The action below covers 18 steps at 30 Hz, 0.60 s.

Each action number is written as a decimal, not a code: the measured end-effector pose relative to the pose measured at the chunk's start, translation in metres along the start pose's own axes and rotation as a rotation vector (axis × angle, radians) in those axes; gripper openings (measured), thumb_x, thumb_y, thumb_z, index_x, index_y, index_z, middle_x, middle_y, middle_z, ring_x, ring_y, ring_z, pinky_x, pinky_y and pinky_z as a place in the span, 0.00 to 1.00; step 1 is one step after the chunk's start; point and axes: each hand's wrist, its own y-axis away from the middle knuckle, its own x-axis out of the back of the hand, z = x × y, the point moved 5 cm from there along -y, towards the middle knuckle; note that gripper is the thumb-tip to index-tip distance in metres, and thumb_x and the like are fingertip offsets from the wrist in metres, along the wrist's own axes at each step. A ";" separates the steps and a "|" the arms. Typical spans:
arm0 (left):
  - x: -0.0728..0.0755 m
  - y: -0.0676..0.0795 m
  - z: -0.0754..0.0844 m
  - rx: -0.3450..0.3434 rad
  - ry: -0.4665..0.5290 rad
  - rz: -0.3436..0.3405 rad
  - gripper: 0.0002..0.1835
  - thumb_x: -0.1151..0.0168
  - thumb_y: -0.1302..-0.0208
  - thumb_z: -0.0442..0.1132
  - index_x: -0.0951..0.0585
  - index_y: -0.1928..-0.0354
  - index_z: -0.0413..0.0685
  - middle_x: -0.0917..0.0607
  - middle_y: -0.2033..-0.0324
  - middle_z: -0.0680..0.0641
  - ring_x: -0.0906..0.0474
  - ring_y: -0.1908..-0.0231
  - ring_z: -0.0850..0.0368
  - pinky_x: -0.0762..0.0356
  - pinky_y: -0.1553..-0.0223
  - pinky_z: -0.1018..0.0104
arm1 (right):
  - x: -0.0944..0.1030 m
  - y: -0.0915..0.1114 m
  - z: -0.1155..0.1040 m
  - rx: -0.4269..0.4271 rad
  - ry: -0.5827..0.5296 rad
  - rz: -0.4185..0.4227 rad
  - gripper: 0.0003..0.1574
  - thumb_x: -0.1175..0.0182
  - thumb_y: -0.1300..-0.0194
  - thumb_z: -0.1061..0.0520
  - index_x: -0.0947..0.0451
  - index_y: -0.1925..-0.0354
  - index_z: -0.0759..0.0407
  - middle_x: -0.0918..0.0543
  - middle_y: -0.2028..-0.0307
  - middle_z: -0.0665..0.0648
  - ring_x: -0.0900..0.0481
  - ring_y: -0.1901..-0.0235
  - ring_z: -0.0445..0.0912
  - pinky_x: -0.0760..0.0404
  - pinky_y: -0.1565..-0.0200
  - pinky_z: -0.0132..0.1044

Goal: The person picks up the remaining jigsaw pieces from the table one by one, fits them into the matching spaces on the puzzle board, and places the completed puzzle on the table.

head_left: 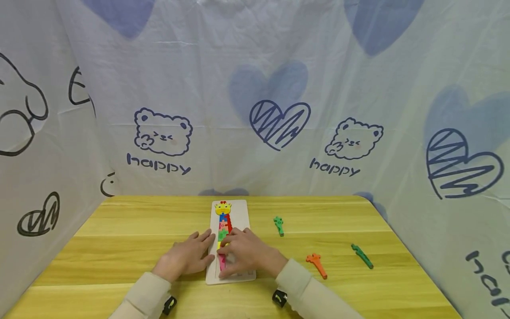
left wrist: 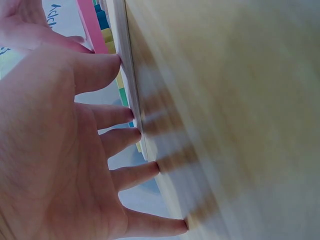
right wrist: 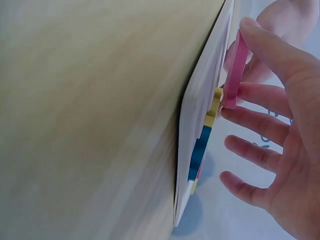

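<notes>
Three loose pieces lie right of the board (on the table).

High head view faces forward, down; close wrist views share board.

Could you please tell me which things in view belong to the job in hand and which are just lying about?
In the job:
white puzzle board
pink piece, pinched by the right hand
probably the loose light green piece, orange piece and dark green piece

Just around:
printed curtain
wooden table, merely the work surface
</notes>
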 end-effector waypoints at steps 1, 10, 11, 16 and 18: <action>0.000 0.000 0.000 0.000 0.000 0.002 0.36 0.43 0.25 0.55 0.35 0.21 0.48 0.37 0.20 0.43 0.39 0.24 0.30 0.37 0.42 0.13 | 0.000 0.000 0.000 -0.002 0.000 0.000 0.42 0.39 0.42 0.19 0.17 0.37 0.36 0.17 0.37 0.43 0.27 0.42 0.43 0.25 0.48 0.39; -0.001 -0.001 0.000 -0.004 0.000 0.012 0.36 0.43 0.26 0.54 0.35 0.22 0.46 0.36 0.21 0.43 0.39 0.25 0.29 0.36 0.42 0.14 | 0.002 -0.001 -0.004 -0.060 -0.015 -0.001 0.42 0.36 0.45 0.19 0.15 0.40 0.37 0.15 0.39 0.41 0.26 0.46 0.42 0.24 0.47 0.43; -0.001 -0.001 0.001 -0.005 -0.001 0.015 0.36 0.43 0.26 0.54 0.35 0.22 0.46 0.36 0.21 0.43 0.39 0.25 0.29 0.36 0.42 0.14 | 0.002 -0.001 -0.004 -0.066 -0.015 -0.001 0.42 0.35 0.45 0.18 0.15 0.41 0.37 0.15 0.40 0.40 0.26 0.47 0.41 0.24 0.47 0.44; -0.001 0.000 0.001 -0.007 0.004 0.025 0.36 0.42 0.26 0.54 0.34 0.22 0.46 0.36 0.21 0.42 0.38 0.25 0.29 0.35 0.41 0.15 | 0.002 -0.002 -0.005 -0.090 -0.015 -0.013 0.42 0.34 0.48 0.18 0.14 0.42 0.37 0.12 0.45 0.39 0.25 0.50 0.41 0.23 0.46 0.45; -0.001 0.000 0.001 -0.006 0.005 0.026 0.36 0.42 0.26 0.54 0.34 0.22 0.46 0.36 0.21 0.42 0.38 0.25 0.29 0.35 0.41 0.15 | 0.003 -0.002 -0.006 -0.094 -0.013 -0.015 0.43 0.33 0.48 0.18 0.14 0.42 0.37 0.12 0.47 0.38 0.25 0.51 0.41 0.23 0.45 0.46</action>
